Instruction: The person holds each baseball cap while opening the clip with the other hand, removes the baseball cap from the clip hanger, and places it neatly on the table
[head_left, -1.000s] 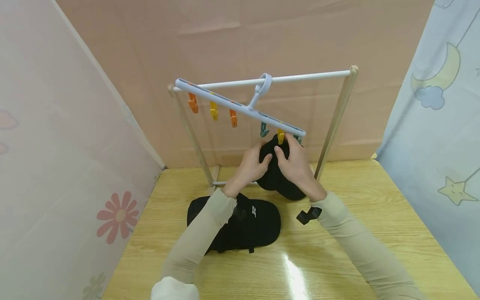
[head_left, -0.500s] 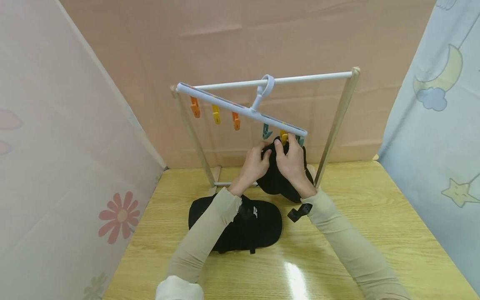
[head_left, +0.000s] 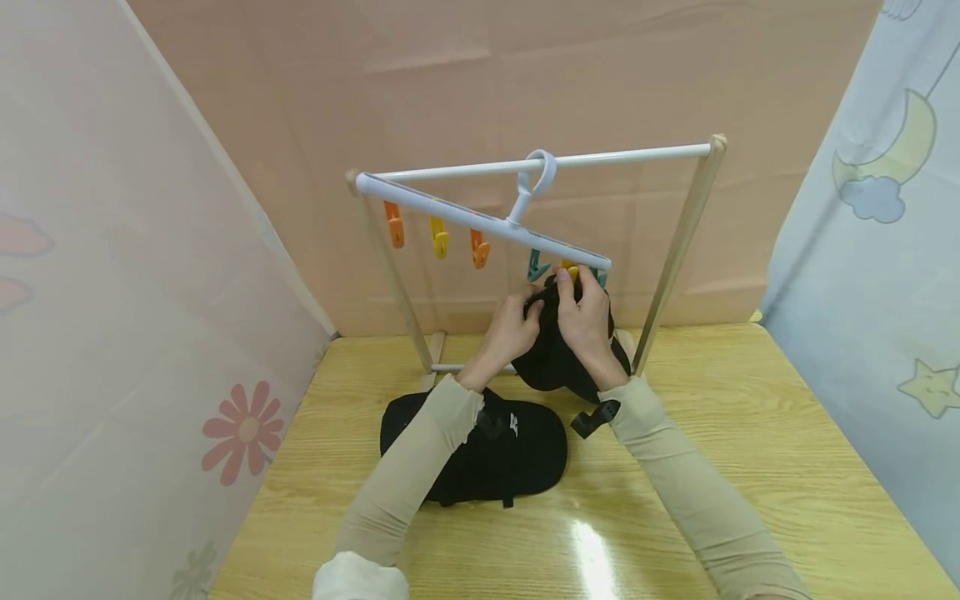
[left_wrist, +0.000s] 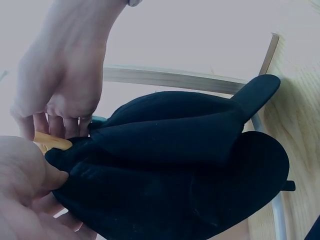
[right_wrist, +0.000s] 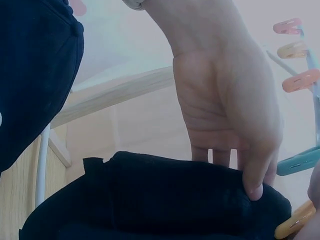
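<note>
Black cap (head_left: 551, 358) likely mid-clipping: left fingers (right_wrist: 221, 156) grip it, right fingers (left_wrist: 56, 126) yellow clip (left_wrist: 56, 142); second cap (head_left: 517, 458) unclipped, nearer worktop's (head_left: 750, 467) left edge.

Wood-grain tabletop (head_left: 750, 467): 1 black cap (head_left: 517, 467), white mark showing, lies partly under a sleeve. Behind it stands 1 rack (head_left: 678, 250), 2 wooden uprights.
</note>
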